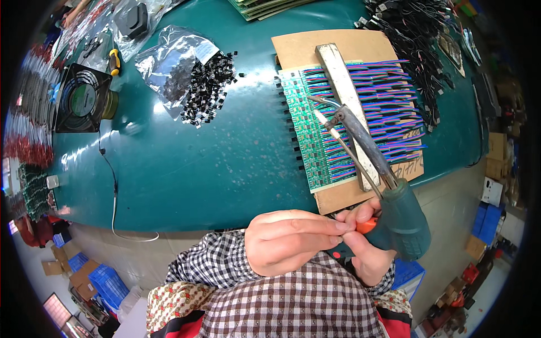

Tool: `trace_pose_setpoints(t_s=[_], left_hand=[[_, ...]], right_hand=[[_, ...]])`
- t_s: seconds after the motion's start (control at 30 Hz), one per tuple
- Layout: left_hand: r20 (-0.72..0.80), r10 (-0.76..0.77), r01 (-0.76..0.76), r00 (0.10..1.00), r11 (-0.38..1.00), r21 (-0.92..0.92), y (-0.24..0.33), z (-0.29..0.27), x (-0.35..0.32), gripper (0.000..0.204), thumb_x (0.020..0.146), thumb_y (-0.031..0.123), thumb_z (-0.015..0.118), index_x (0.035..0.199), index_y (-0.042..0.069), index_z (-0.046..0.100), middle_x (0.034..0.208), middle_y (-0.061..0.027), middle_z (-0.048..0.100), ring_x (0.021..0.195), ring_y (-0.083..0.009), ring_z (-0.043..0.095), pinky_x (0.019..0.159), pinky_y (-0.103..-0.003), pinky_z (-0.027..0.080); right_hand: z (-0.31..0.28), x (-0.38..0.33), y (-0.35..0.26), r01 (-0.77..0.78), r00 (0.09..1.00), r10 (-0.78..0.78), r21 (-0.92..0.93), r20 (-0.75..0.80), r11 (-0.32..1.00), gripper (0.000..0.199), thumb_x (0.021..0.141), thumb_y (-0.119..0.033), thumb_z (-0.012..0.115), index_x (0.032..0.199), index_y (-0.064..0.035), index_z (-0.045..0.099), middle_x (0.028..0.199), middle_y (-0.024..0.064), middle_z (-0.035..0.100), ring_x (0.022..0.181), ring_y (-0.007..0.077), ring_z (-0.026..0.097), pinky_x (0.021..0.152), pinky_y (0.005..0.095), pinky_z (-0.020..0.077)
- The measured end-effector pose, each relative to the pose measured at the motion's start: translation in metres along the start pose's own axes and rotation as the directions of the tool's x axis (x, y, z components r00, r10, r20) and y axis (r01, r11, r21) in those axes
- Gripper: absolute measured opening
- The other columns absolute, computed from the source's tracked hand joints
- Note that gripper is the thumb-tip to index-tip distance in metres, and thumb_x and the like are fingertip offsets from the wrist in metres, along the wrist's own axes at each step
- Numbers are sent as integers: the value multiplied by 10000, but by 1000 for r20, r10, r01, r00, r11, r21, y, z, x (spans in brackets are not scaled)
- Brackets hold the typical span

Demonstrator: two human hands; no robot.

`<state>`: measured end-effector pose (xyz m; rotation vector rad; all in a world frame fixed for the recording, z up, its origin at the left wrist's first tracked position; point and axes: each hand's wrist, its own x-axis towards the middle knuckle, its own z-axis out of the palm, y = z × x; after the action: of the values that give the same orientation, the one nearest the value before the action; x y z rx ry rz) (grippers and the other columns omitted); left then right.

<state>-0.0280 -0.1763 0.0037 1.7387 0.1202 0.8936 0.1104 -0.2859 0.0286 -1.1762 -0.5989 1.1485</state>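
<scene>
In my right hand [369,253] is a dark green soldering gun [406,225] with an orange trigger; its metal barrel and thin feed tube point up and left over a green circuit board panel [307,141]. My left hand [293,239] is closed in a pinch, its fingertips meeting those of my right hand beside the trigger. Whatever lies between the fingertips is too small and hidden to make out. Rows of blue, red and black wires [389,93] run from the panel to the right. Across them lies a worn metal bar [341,79], all on a cardboard sheet [360,40].
Small black components [208,84] spill beside a clear plastic bag [169,56] on the green table [225,169]. At left stand a black fan [84,98] and a yellow-black screwdriver [115,62]. Black cables [417,34] heap at far right; green boards [265,7] are stacked at the back.
</scene>
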Motion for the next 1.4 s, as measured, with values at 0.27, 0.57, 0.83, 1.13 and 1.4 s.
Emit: trace_pose_setpoints(t_s=[0.27,0.57,0.83,1.13,1.4], left_hand=[[12,7,-8,1000,998,70,5,-3,-1,169,674,-81,614,836,-36,597,978,-181,592,874,-257,607,728,-292,511],[47,-630,601,775,712,-363,22,-6,0,141,754,-86,565,893,-71,584,906,-147,565,795,-180,606,670,-248,514],[12,-602,583,799,768,-267,22,-11,1,145,739,-46,588,884,-44,584,857,-112,571,729,-124,590,596,-204,491],[-135,-883,685,450,438,-582,-13,-12,4,88,807,7,556,868,-56,546,821,-106,600,712,-147,611,626,-236,527],[-67,-907,734,416,378,-564,-16,-12,10,100,817,24,547,880,-53,539,804,-113,603,695,-163,623,603,-239,528]], right_hand=[[5,0,-2,-1,1000,4,-127,20,992,489,663,54,593,1089,-43,375,899,50,447,834,172,496,864,364,393],[9,2,5,41,999,-36,-249,25,968,445,671,65,576,1058,-41,384,866,40,435,751,139,488,820,389,383],[15,4,6,18,1000,-22,-245,-14,969,391,688,39,571,1028,-40,394,855,41,440,747,147,489,823,395,379],[-2,-16,11,173,959,-202,-155,-198,973,387,786,-188,550,1096,-16,395,875,48,463,747,167,488,781,385,376],[-14,-33,21,167,972,-182,-112,-149,980,411,796,-268,562,1076,-14,400,865,59,473,737,181,501,755,386,390]])
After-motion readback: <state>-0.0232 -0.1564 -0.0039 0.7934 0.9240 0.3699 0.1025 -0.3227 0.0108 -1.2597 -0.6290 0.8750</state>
